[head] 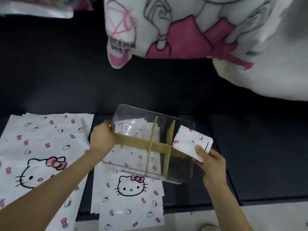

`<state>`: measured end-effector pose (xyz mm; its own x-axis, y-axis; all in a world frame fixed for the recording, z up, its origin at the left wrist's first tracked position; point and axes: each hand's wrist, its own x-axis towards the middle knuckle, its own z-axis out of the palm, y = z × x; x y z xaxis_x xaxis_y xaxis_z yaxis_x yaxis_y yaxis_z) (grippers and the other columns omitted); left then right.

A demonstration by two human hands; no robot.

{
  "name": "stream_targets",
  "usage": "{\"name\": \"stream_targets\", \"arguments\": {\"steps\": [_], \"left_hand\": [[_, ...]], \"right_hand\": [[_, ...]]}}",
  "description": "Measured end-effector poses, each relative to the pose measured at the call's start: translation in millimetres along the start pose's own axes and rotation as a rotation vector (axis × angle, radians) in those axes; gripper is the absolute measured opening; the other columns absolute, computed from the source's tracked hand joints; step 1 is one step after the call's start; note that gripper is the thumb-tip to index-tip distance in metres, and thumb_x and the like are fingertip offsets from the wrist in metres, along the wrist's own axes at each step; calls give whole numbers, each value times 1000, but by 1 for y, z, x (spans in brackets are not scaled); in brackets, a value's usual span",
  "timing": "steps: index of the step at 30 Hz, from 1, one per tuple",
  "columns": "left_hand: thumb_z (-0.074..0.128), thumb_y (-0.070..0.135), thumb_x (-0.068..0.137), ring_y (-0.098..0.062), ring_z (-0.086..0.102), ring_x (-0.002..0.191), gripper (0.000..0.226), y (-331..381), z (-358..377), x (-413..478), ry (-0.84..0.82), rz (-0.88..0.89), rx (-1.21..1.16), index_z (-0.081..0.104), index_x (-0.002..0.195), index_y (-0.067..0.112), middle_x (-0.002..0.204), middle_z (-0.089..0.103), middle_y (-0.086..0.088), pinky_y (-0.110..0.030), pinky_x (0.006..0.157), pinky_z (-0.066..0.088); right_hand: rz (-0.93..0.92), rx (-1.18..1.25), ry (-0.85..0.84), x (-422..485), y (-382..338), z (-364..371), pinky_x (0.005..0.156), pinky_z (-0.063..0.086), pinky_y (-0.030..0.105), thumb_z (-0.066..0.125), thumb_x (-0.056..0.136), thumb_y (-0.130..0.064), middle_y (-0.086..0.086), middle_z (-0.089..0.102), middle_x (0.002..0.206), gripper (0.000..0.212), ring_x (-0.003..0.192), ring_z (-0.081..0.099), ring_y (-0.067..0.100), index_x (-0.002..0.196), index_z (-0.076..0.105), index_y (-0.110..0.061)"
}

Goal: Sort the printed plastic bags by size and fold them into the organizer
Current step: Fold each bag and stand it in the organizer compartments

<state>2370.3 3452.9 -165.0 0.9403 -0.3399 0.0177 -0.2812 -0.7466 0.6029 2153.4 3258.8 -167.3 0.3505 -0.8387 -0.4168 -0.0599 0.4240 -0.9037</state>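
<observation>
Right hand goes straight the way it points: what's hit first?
Likely the right end of the clear plastic organizer box, near its tan cardboard divider; the folded white printed bag in the grip of the right hand would arrive first. Depth unclear: it may pass above the rim.

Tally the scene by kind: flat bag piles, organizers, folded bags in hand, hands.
flat bag piles: 2 (large pile, medium pile)
clear organizer: 1, gripped at its edge by the left hand
folded bag in hand: 1, held by the right hand
hands: 2
total: 6
</observation>
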Motion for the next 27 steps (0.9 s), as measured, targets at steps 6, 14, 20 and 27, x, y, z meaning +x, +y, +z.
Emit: {"name": "stream_targets", "arguments": {"steps": [6, 14, 20, 27], "left_hand": [[37, 3, 95, -23, 49, 61, 16, 86, 76, -29, -55, -41, -124, 51, 87, 3, 62, 46, -1, -25, 45, 26], [37, 1, 94, -35, 59, 83, 18, 137, 149, -48, -87, -100, -151, 55, 94, 0, 87, 62, -17, -33, 65, 36], [37, 1, 95, -32, 55, 72, 14, 130, 165, -46, -73, -62, -122, 50, 93, 3, 75, 55, -12, -36, 61, 39], [38, 11, 99, -29, 49, 70, 7, 113, 167, -52, -145, -38, -206, 41, 94, 8, 72, 50, -7, -33, 62, 34]], "right_hand": [[-223, -197, 78, 27, -48, -50, 63, 53, 26, 65, 88, -9, -5, 69, 85, 6, 78, 64, 11, 93, 69, -10], [-465, -759, 196, 83, -67, -88, 50, 33, 28, 59, 90, -20, -5, 54, 59, 25, 52, 44, 14, 69, 59, -9], [-675, -1171, 136, 119, -64, -66, 48, 22, 28, 56, 92, -18, -4, 41, 54, 37, 48, 33, 13, 58, 42, -15], [-588, -1474, 50, 131, -43, -41, 59, 32, 26, 51, 96, -27, 7, 63, 79, 23, 69, 55, 23, 78, 55, -13]]}}
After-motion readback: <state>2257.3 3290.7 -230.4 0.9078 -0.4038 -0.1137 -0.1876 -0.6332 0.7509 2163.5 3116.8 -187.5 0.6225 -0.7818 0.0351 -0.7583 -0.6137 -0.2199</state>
